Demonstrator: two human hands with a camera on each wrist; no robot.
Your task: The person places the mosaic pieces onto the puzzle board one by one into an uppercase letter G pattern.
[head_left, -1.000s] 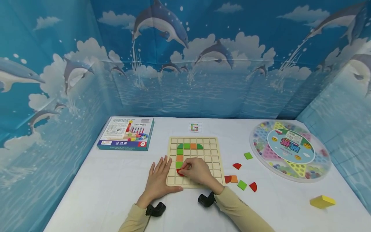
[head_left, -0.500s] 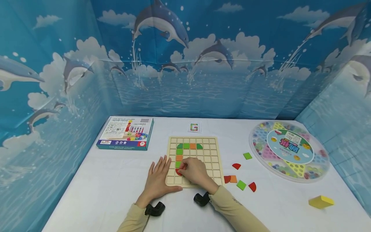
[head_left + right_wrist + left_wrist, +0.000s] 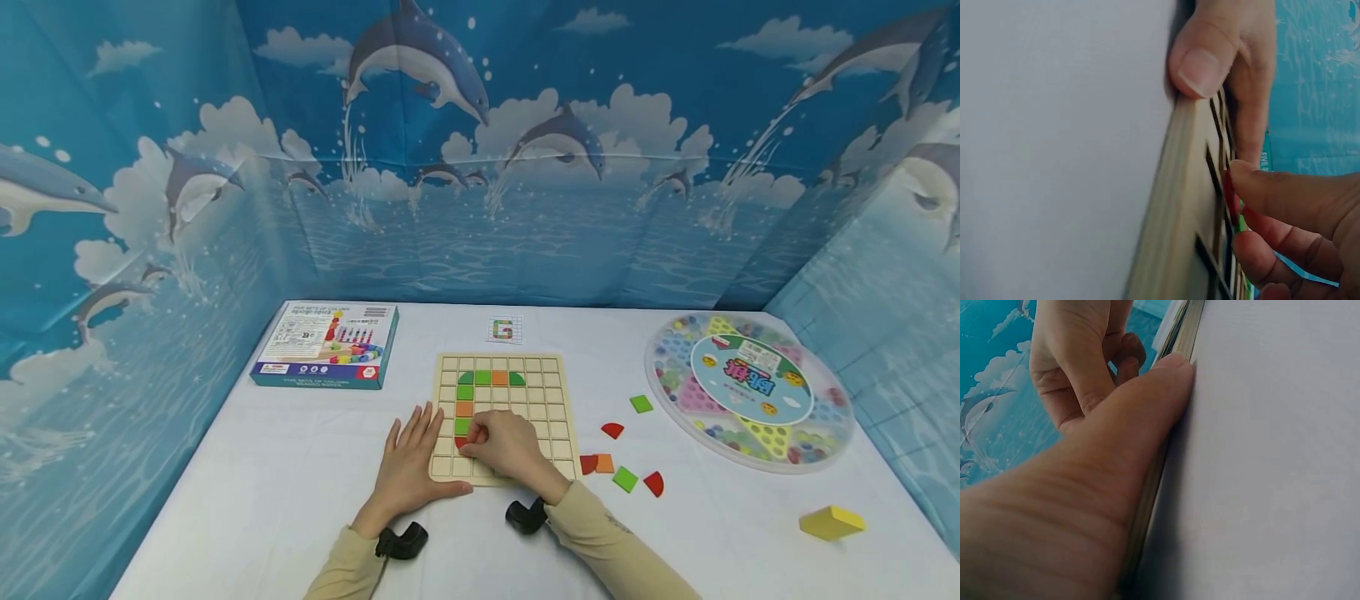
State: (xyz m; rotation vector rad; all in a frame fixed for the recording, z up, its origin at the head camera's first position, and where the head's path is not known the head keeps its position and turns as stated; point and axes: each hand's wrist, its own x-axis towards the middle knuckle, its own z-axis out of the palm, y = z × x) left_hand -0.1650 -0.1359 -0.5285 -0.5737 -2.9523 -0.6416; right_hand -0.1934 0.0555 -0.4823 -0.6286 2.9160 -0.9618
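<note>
A wooden grid board lies on the white table. My left hand rests at its near-left corner, fingers spread along the left side and thumb against the front edge. Between the curled fingertips of my right hand is a red quarter-circle tile, at a cell below the green tile. The right wrist view shows the thumb pressing on this red tile, low against the board. An orange tile, other green squares and dark green quarter-circles form a column and a top row.
Right of the board lie loose tiles, among them a green square, an orange square and a red quarter-circle. A small pattern card is behind it. A box, a round marble game and a yellow block stand around.
My right hand has shifted slightly left and worked the red tile within its cell, turning it a little. My left hand stays where it was on the board's corner.
</note>
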